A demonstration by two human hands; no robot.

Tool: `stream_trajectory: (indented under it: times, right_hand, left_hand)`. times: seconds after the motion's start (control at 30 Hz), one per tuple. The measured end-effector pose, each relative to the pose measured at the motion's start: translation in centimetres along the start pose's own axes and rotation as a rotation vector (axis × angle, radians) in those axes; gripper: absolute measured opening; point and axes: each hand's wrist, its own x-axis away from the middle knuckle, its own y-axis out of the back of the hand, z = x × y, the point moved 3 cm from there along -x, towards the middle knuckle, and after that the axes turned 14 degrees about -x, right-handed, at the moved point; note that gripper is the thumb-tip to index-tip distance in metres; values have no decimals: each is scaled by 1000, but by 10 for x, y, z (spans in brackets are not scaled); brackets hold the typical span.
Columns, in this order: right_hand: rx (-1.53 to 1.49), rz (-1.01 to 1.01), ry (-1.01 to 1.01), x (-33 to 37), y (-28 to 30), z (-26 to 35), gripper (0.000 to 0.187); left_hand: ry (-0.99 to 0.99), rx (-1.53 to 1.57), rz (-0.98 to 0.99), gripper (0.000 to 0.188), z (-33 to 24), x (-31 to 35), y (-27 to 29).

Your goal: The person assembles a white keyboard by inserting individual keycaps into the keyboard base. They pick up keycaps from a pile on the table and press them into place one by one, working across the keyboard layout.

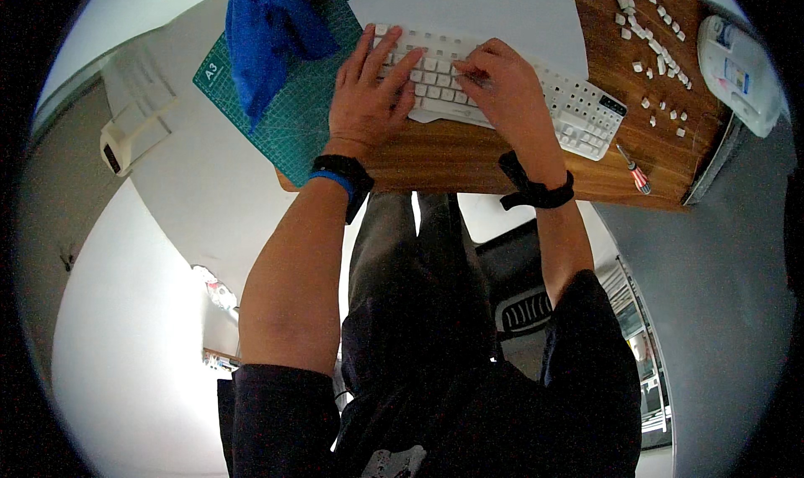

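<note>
A white keyboard (pixel 440 80) lies across the wooden table. Some of its keycaps are in place, while bare sockets show along its top row and in its right part. Over the left end rests my left hand (pixel 368 97), fingers spread and holding nothing. My right hand (pixel 511 84) is at the middle of the keyboard, thumb and fingers pinched together just above the keys. Whatever sits between those fingertips is too small and hidden to make out.
Several loose white keycaps (pixel 641 32) are scattered at the far right, beside a white plastic package (pixel 737 72). A red-and-white-handled screwdriver (pixel 640 179) lies near the front edge. To the left are a green cutting mat (pixel 293 131) and blue cloth (pixel 272 38); white paper (pixel 494 9) lies behind.
</note>
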Motion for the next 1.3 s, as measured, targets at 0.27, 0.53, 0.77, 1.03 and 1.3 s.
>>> stream_trajectory:
  times: [0.27, 0.53, 0.77, 1.03, 1.3]
  right_hand:
    - [84, 50, -61, -8, -1, 0, 11]
    - [159, -46, -16, 6, -5, 15, 14]
    - [209, -81, -20, 7, -13, 14, 12]
    - [93, -69, 107, 14, -3, 2, 15]
    - [482, -730, -153, 14, 120, -79, 44]
  left_hand:
    - [-6, 17, -9, 55, 0, 1, 1]
    - [-13, 3, -40, 53, 1, 0, 0]
    - [-17, 35, 1, 61, 0, -1, 0]
    - [-11, -14, 43, 56, -2, -2, 4]
    - [-8, -8, 16, 54, -4, -2, 6]
